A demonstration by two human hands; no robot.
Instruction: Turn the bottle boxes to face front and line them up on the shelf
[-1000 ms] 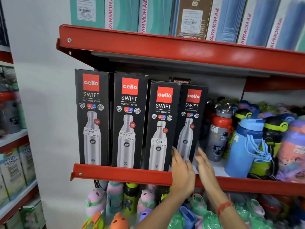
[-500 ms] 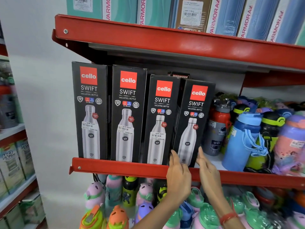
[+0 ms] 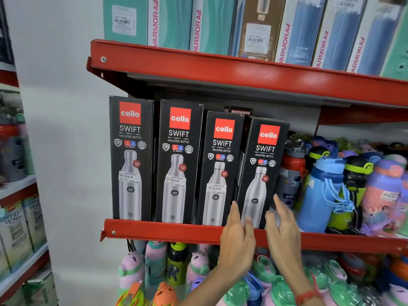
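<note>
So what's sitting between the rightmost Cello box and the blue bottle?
In the head view, a red-topped grey bottle stands between the rightmost Cello box and the blue bottle.

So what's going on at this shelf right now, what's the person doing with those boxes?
A person is straightening four tall black Cello Swift bottle boxes on a red metal shelf. All four show their fronts. Both hands are at the base of the rightmost box, which leans slightly: the left hand at its left lower edge, the right hand by its right side, fingers open. Loose colourful plastic bottles stand to the right.
</note>
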